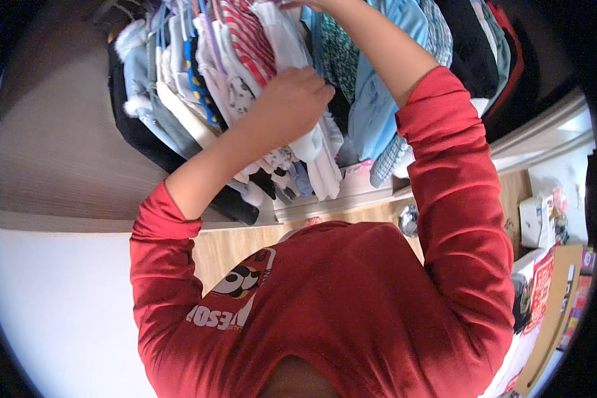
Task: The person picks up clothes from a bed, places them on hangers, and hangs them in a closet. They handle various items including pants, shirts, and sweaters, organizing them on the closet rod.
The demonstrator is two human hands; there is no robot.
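Note:
A white garment (282, 41) hangs in the middle of a closely packed row of clothes. My left hand (297, 105) is closed on it partway down, its fingers curled in. At the upper edge, my right hand (312, 4) is by the garment's top; most of its fingers are cut off by the picture's rim. Just left of the white garment hangs a red-and-white striped top (251, 38). On the right are a green patterned garment (335, 50) and a light blue one (378, 99).
Dark clothes (467, 46) fill the right part of the row. A brown panel (60, 146) stands at the left. Below the clothes run a pale ledge (371, 198) and the wooden floor (222, 255). A white container (536, 222) stands at the far right.

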